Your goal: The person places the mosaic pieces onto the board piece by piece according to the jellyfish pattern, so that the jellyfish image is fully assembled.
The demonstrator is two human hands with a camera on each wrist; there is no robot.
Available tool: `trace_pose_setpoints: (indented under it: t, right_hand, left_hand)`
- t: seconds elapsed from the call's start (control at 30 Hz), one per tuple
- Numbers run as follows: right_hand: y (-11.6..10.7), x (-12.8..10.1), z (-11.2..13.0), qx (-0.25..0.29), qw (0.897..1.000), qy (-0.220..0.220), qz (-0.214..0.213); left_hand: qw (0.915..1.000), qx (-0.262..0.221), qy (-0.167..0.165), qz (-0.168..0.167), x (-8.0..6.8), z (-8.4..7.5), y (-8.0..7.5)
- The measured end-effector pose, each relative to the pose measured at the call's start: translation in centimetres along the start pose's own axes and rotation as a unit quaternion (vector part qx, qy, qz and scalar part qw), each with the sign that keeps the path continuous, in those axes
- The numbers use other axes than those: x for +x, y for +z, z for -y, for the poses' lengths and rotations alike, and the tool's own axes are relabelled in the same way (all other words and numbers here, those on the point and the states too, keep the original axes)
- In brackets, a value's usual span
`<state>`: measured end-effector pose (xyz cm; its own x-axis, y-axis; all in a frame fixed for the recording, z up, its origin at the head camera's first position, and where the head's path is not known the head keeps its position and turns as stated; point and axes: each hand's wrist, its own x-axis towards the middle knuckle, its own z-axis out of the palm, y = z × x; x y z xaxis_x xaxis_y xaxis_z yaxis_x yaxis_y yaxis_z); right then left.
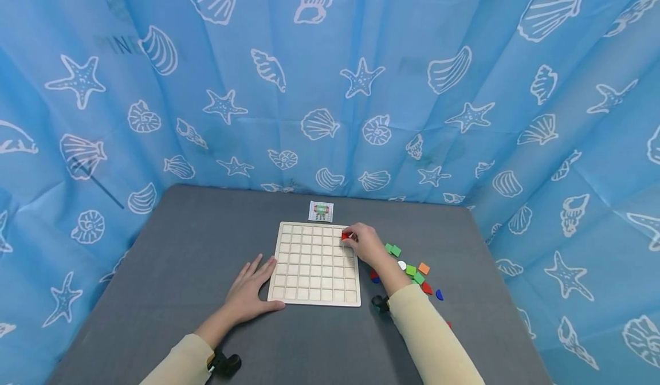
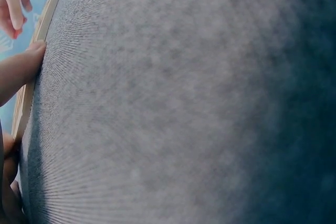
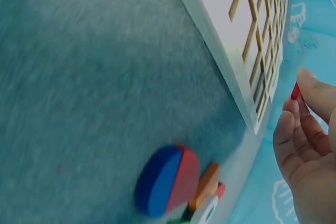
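Note:
A pale wooden grid board (image 1: 316, 270) lies flat on the grey table. Above its far right corner my right hand (image 1: 365, 244) pinches a small red piece (image 1: 345, 236) between thumb and fingertips. In the right wrist view that red piece (image 3: 295, 92) shows only as a thin strip, mostly covered by the thumb. My left hand (image 1: 248, 293) rests at the board's left side with fingers spread, its thumb by the near left corner. Close up in the left wrist view, a fingertip (image 2: 37, 50) touches the board's wooden edge (image 2: 26, 100).
Right of the board lie several loose coloured pieces, among them a green block (image 1: 396, 251), an orange block (image 1: 424, 268), a white round piece (image 1: 402, 265) and a blue piece (image 1: 439, 294). A small printed card (image 1: 321, 211) lies beyond the board. A blue shell-patterned curtain (image 1: 319, 87) hangs behind the table.

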<state>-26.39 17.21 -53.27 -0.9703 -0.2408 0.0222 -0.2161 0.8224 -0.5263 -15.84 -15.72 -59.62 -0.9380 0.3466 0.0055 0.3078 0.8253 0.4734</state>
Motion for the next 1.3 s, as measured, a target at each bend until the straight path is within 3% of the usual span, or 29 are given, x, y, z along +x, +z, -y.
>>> trace_pose_setpoints:
  t: [0.4,0.8,1.07,1.3]
  right_hand:
    - [1.6,1.4,0.7,-0.001,0.999,0.010,0.038]
    - [1.2,2.1,1.1,0.007,0.998,0.008,0.064]
    - [0.6,0.8,1.4,0.049,0.998,-0.016,0.040]
    - [-1.1,-1.1,1.4,0.066,0.997,-0.027,-0.014]
  left_hand:
    - [1.0000,0.000,0.006,-0.004,0.0,-0.4,-0.5]
    - [1.0000,0.004,-0.001,0.006,0.5,-0.3,-0.6]
    - [1.0000,0.003,-0.003,0.009,0.3,-0.4,-0.3]
    - [1.0000,0.003,-0.003,0.006,0.0,-0.3,-0.2]
